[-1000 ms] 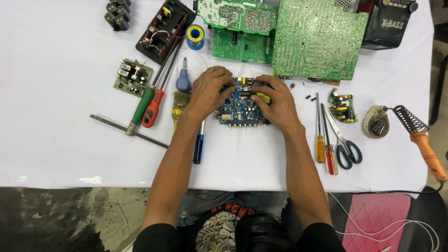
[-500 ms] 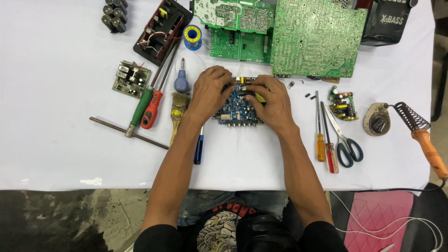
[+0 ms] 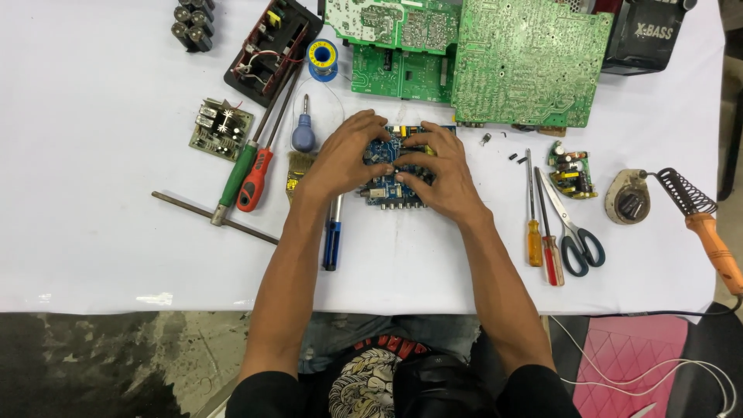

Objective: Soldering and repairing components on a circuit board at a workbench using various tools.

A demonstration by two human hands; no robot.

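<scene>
Both hands on small blue circuit board [image 3: 385,191], mid-table on white cloth [image 3: 93,232]. Left hand [image 3: 344,159] and right hand [image 3: 437,174] press curled fingers onto it, gripping its edges. Scissors [image 3: 574,228] lie well right.

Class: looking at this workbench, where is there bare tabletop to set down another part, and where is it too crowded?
Bare cloth lies left of the small green board and T-handle tool, and along the near edge below the blue board. Crowded: around both hands, the green boards, and the scissors.

both hands [image 3: 348,159] hide most of blue board [image 3: 385,172].
</scene>
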